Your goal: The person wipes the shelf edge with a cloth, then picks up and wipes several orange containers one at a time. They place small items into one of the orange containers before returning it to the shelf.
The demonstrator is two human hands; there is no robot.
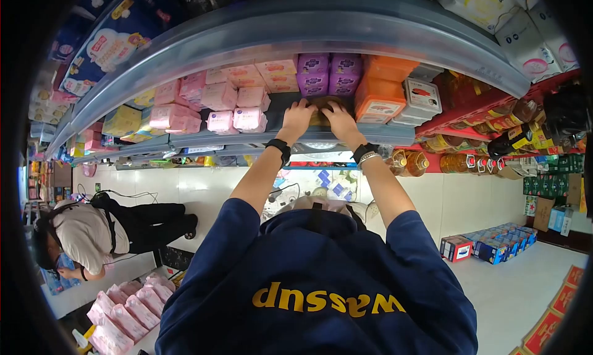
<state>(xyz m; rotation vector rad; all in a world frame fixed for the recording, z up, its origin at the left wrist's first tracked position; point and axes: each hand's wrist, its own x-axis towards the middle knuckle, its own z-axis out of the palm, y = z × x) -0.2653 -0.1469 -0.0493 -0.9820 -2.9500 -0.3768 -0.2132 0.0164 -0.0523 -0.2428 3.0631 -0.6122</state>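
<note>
Contact is two-handed in the head view: the left hand [299, 116] and the right hand [341, 119] lie over opposite sides of a dark brown-and-olive item [320, 116]. A narrow gap separates the hands, with their fingers bent over the item; whether they clamp it or only rest on it, the view does not tell.

Handling, as a judgement: keep both palms level and load each side equally, so that the item does not twist. Guide its front edge parallel to the grey shelf rail [393, 133]. Apply light, even pressure, since a soft wrapper could crease. Maintain side clearance from the glossy orange boxes [375, 100] at the right hand, and avoid knocking the pink-and-white wrapped packs [249, 119] on the left.

Position: the item sits on the shelf near its front edge, directly in front of the stacked purple plastic-wrapped packs [314, 73].

Appearance: the visible part is dark brown along the back and a lighter olive tone between the hands. Fingers cover much of the surface; full outline, material and any print cannot be made out.
</note>
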